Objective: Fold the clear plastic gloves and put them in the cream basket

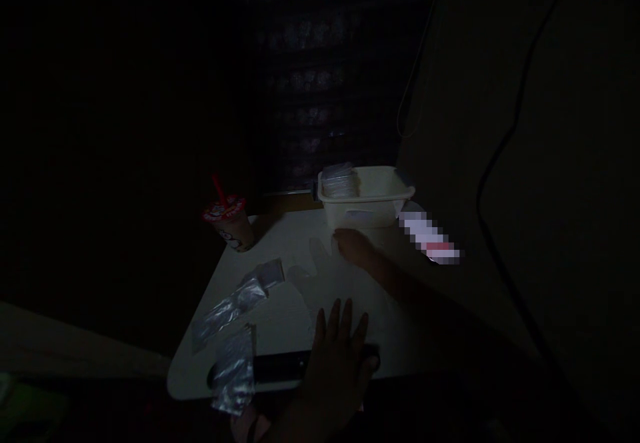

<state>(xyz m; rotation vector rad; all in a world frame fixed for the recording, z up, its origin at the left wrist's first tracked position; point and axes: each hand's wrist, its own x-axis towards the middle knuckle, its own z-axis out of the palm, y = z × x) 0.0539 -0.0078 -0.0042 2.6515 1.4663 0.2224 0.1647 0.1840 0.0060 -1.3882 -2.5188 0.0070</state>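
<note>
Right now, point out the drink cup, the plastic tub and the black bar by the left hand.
Drink cup (239,230): head view, side wall.
Plastic tub (381,215): head view, outer front wall.
Black bar (281,367): head view, bare stretch near its middle.

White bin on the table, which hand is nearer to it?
Right. The right hand is just in front of the bin; the left hand is farther off, over a long black object.

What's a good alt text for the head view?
In dim light, a person's left hand spreads over a long black object on a pale table, the right hand near a pale bin holding stacked packets. Loose clear packets and a lidded cup with a red straw sit toward the table's left.
</note>
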